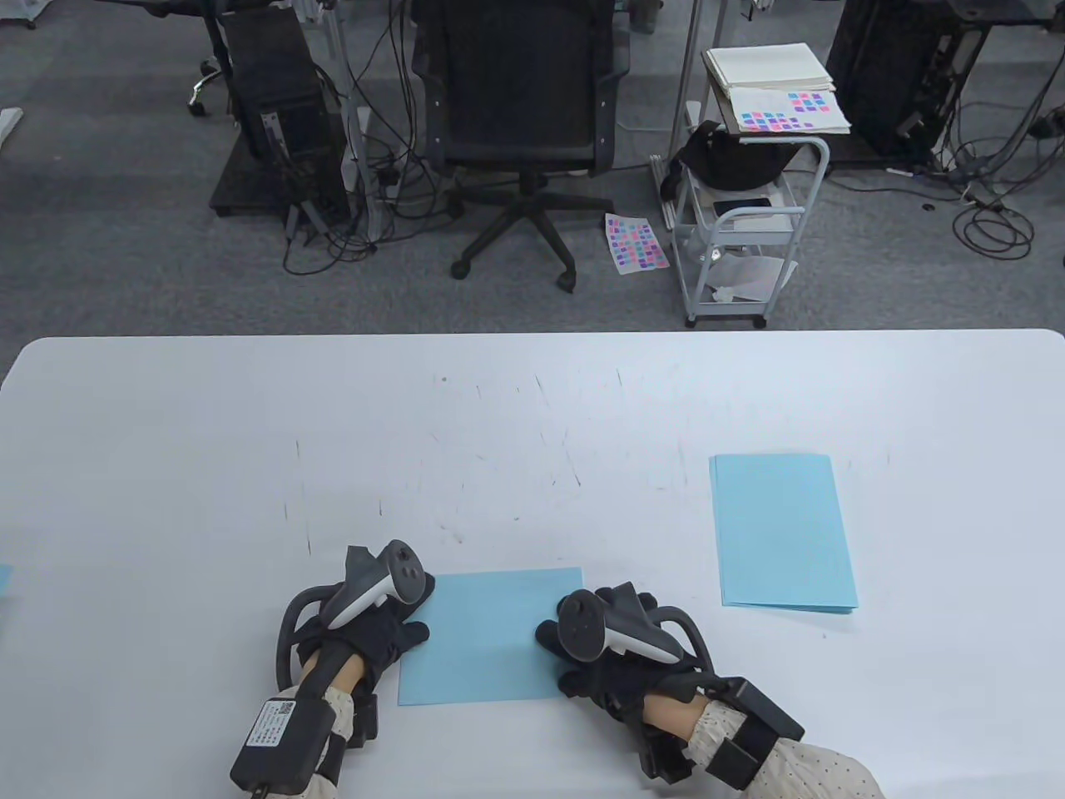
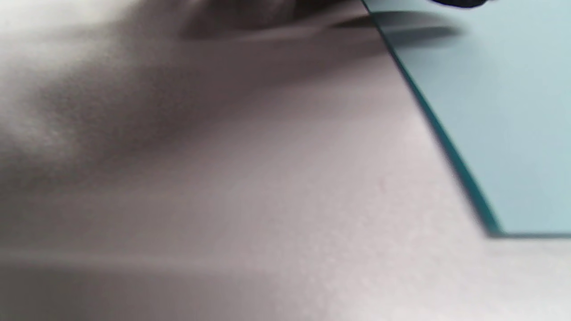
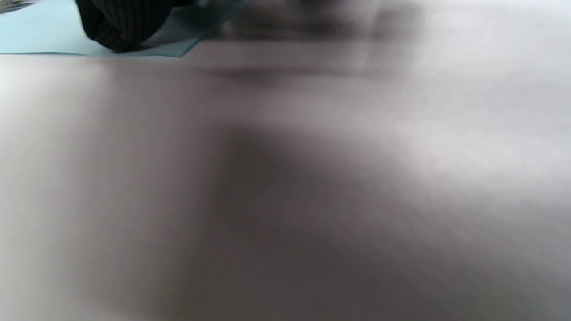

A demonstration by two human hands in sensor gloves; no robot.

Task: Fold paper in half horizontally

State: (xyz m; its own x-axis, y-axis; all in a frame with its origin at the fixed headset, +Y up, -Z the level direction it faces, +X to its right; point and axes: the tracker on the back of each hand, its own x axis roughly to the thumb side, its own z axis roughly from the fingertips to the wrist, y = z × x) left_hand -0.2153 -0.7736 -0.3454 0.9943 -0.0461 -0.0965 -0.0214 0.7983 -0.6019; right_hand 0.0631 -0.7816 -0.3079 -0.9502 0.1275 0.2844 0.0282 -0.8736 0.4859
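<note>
While the light blue paper [image 1: 491,637] lies flat near the front edge of the white bench [image 1: 532,416], the left hand [image 1: 366,620] rests on its left edge and the right hand [image 1: 599,645] on its right edge, each pressing down from its own side. Whether either grip is clenched or released I cannot tell, since the trackers hide the fingers from above and the wrist views show only a dark gloved fingertip [image 3: 120,26] touching the sheet's corner. A stack of blue sheets [image 1: 782,533] lies well apart to the right.
</note>
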